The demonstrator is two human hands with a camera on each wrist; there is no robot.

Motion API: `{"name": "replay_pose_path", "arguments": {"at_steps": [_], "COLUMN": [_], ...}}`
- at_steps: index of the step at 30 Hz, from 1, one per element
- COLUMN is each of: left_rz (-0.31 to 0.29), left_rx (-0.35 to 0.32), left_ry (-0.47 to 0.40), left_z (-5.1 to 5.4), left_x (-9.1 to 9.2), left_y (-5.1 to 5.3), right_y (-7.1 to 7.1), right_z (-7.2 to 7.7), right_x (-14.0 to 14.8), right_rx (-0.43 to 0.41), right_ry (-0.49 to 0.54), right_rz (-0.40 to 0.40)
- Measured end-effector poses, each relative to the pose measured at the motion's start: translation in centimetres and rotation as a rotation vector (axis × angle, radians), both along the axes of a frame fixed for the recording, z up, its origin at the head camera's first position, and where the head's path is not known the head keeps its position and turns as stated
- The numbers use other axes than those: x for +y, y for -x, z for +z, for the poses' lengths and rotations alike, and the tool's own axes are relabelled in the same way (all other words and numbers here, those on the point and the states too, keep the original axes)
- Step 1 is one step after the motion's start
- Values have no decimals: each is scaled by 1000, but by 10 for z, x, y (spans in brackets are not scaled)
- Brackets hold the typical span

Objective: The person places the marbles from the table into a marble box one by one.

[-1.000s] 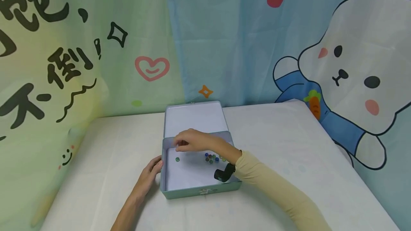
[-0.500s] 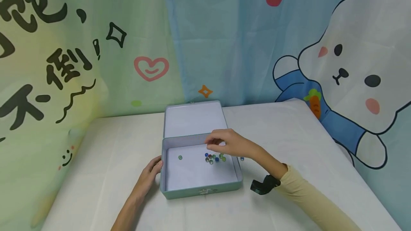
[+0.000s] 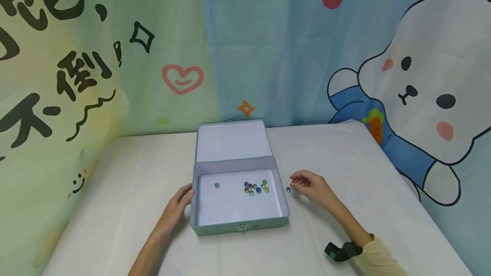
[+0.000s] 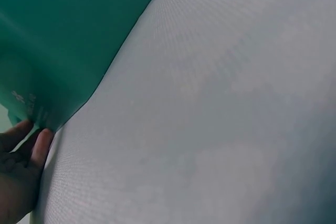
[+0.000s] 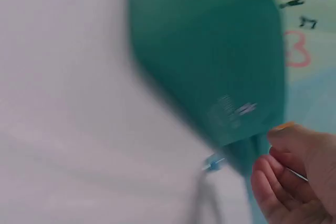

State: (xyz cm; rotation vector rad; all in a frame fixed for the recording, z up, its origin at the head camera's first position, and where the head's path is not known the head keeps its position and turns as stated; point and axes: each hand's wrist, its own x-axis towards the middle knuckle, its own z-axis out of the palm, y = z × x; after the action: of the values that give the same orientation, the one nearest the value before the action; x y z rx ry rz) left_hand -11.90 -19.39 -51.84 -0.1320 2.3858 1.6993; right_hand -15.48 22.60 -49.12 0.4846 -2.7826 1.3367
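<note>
A green metal box (image 3: 241,227) stands with its lid (image 3: 233,142) raised at the back. Inside it, a cluster of several coloured marbles (image 3: 258,190) lies right of the middle, and a single green marble (image 3: 217,185) sits at the left. My left hand (image 3: 177,208) rests against the box's left wall; in the left wrist view its fingertips (image 4: 43,142) touch the green side. Outside the right wall, one dark bluish marble (image 3: 288,189) lies on the table, also visible in the right wrist view. Just right of it hovers my right hand (image 3: 312,187), fingers loosely bent, apart from the marble.
A white cloth covers the table (image 3: 153,161). Behind it hangs a printed curtain (image 3: 249,46) with a cartoon rabbit, and the raised lid stands close to it. A black wrist camera (image 3: 341,251) is strapped to the right forearm.
My right hand has moved from above the left part of the box, across the marbles, to beside the marble outside the right wall. The left hand has stayed against the box.
</note>
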Motion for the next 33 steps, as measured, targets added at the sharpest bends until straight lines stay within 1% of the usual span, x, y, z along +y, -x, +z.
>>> {"name": "replay_pose_path", "arguments": {"at_steps": [4,8,12,15,18,23,28,33], "left_rz": [-2,3,5,1,-2,2,-1,-13], "left_rx": [-9,-15,-11,-13,-13,-9,2,5], "left_ry": [20,34,35,39,41,22,12,12], "left_z": [0,0,1,1,1,0,1,2], "left_x": [-1,1,1,1,0,0,0,0], "left_y": [2,3,4,4,4,4,3,2], "right_y": [3,5,6,6,6,7,7,6], "right_z": [-22,-33,-36,-36,-36,-35,-37,-38], "right_x": [1,-1,-3,-3,-3,-4,-5,-5], "right_rx": [34,59,98,91,65,41,57,88], "right_ry": [-53,-80,-112,-118,-116,-129,-129,-123], "right_rz": [10,33,40,31,17,-5,-11,2]}}
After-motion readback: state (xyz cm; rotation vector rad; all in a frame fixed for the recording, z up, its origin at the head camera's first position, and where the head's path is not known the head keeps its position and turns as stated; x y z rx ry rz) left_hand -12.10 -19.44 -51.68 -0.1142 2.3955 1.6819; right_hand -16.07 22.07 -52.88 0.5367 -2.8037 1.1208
